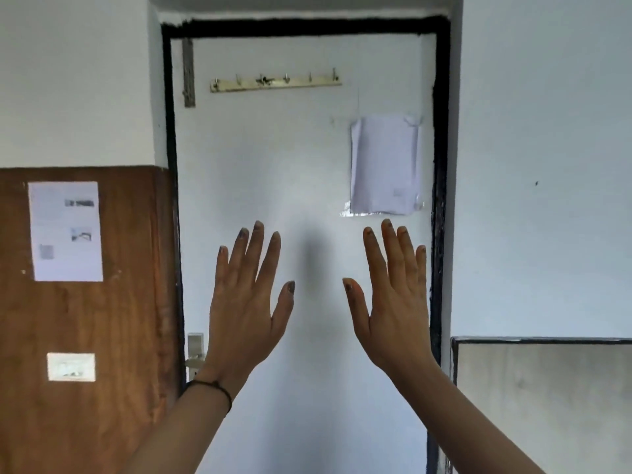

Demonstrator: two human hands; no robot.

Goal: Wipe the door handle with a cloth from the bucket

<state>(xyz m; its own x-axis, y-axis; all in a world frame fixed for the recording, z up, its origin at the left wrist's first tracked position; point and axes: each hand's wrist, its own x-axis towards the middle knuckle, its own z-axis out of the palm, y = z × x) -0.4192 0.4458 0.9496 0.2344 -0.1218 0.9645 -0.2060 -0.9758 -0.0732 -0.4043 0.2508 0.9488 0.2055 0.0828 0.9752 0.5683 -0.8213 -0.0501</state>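
Both empty, left hand (244, 313) and right hand (396, 309) raised with fingers (259, 241) spread before the door (307, 159), left hand partly covering the door handle (195, 354); cloth and bucket out of view.

The door (273, 159) behind the spread fingers is plain pale white, framed in rough black paint (441, 165). A white sheet (384, 164) hangs just above the right hand's fingertips (386, 224). Left of the left hand's fingers (257, 230) stands brown wood-grain panelling (119, 302) bearing a white paper (65, 230) with grey printed patches. A black band (219, 388) circles the left wrist. The nails look dark grey.
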